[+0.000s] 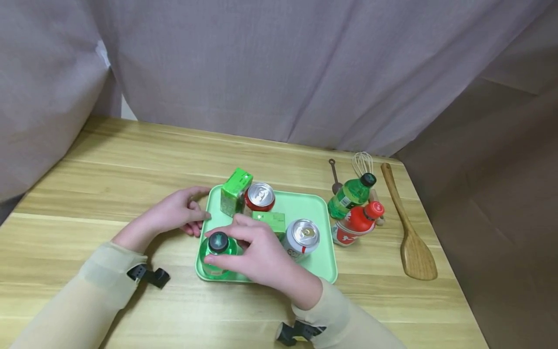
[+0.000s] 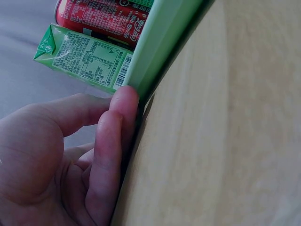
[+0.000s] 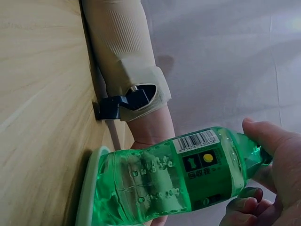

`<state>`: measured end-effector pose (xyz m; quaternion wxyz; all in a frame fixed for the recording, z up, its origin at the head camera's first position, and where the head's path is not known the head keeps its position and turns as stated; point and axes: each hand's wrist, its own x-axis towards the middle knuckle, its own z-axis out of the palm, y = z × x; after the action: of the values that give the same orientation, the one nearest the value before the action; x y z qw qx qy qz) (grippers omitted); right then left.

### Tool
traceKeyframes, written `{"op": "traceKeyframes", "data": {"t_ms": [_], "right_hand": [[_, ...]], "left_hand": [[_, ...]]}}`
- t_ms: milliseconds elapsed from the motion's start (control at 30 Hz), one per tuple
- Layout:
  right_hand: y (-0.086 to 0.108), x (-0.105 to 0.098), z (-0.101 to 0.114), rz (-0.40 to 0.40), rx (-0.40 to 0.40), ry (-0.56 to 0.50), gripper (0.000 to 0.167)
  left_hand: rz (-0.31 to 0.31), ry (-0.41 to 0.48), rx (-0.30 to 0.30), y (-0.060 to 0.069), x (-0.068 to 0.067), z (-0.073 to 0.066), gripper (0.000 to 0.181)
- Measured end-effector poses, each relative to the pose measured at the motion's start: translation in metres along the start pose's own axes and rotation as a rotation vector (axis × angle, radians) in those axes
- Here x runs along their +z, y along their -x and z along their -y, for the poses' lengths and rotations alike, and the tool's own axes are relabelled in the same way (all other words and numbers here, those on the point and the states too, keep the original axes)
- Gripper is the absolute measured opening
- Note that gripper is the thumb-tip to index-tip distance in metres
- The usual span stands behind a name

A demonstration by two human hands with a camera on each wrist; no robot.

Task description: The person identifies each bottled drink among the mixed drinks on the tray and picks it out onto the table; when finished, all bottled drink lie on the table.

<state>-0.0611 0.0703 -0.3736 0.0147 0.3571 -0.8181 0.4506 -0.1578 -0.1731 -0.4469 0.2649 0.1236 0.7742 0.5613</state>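
My right hand (image 1: 266, 252) grips a green plastic bottle (image 3: 164, 181) with a black cap, thumb and fingers round its neck. The bottle stands at the front left corner of a light green tray (image 1: 301, 201); in the right wrist view its base is by the tray rim. At the tray's left edge, my left hand (image 1: 180, 213) pinches the rim with thumb and curled fingers. On the tray are an upright green drink carton (image 1: 229, 198), a red Coca-Cola can (image 2: 101, 21), a second green carton (image 1: 272, 221) and a silver-white can (image 1: 301, 240), partly behind my right hand.
Right of the tray stand another green bottle (image 1: 348, 198) and a red-capped bottle (image 1: 355, 225). Behind them lie a whisk (image 1: 363, 162) and a small brown spoon (image 1: 334, 175). A wooden spatula (image 1: 416, 252) lies along the table's right side. Grey cloth (image 1: 261, 72) hangs at the back.
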Motion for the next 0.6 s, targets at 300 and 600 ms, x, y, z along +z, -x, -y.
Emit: {"op": "traceKeyframes", "data": {"t_ms": [300,600], "right_hand": [[0.005,-0.002,0.003,-0.048,-0.008,-0.035,0.031],[0.012,-0.007,0.011,-0.094,-0.027,-0.061,0.032]], "left_hand": [[0.009,0.010,0.004,-0.001,0.000,-0.002,0.085],[0.005,0.006,0.002,0.001,0.000,0.000,0.084]]}}
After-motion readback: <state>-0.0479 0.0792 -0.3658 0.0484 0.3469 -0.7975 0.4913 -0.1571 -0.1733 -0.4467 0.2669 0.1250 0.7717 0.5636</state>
